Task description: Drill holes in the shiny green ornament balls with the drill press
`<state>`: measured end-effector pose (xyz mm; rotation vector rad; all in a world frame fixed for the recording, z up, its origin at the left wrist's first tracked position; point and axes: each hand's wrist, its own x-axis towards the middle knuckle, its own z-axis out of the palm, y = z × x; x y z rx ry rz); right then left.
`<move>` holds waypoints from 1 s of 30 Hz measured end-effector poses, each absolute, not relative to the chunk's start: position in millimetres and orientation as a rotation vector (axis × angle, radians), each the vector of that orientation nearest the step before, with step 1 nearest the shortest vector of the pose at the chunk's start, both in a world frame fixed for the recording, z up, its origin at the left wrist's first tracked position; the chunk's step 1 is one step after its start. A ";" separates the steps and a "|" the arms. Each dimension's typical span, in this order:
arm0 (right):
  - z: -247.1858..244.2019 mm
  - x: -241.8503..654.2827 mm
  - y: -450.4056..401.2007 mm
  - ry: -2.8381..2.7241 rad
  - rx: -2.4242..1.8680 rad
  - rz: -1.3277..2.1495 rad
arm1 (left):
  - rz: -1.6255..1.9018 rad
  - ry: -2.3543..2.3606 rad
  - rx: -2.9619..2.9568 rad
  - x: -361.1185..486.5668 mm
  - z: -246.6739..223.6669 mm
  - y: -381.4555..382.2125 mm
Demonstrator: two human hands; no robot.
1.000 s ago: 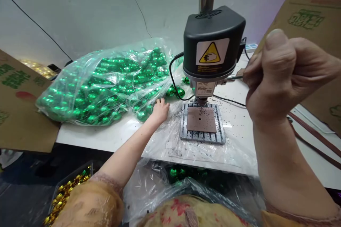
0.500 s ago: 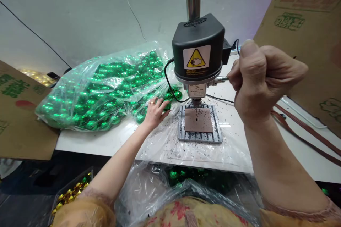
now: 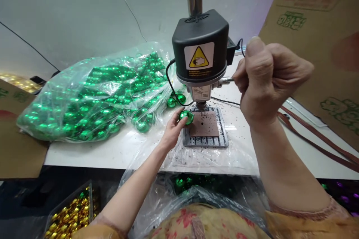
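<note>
- Green ball, faceted, one, centre of frame: round, no long axis evident (image 3: 186, 117), at the upper left edge of the brown board (image 3: 204, 129), left of and below the chuck (image 3: 201, 105); contact with board cannot be told
- Left hand, bare, the nearer to the chuck (image 3: 172, 130): fingers and thumb grasping the ball from its left
- Right hand, bare, right of centre (image 3: 265, 80): clenched at the outer end of the metal lever (image 3: 226, 80)
- Clear bag of green balls, left of frame (image 3: 81, 99)

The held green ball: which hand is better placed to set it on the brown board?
Probably the left hand: it holds the green ball near the brown board, while the right hand grips the metal lever.
</note>
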<state>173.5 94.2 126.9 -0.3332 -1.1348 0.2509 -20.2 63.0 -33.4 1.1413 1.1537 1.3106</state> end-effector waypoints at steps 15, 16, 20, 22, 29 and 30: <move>125.4 177.0 91.1 -1.191 -0.453 0.223 | 1.072 1.349 1.793 -7.3 -42.3 84.5; 125.2 177.1 90.9 -1.194 -0.454 0.224 | 1.072 1.345 1.829 -6.4 -41.6 84.5; 125.3 177.0 90.4 -1.200 -0.463 0.214 | 1.053 1.348 1.978 -0.4 -39.4 83.3; 125.7 176.9 90.2 -1.196 -0.465 0.208 | 1.047 1.380 2.040 3.7 -39.8 82.5; 126.6 176.7 91.2 -1.186 -0.381 0.242 | 1.132 1.299 1.973 16.2 -52.2 79.5; 126.5 176.6 91.7 -1.188 -0.374 0.240 | 1.143 1.292 1.924 17.0 -54.7 79.0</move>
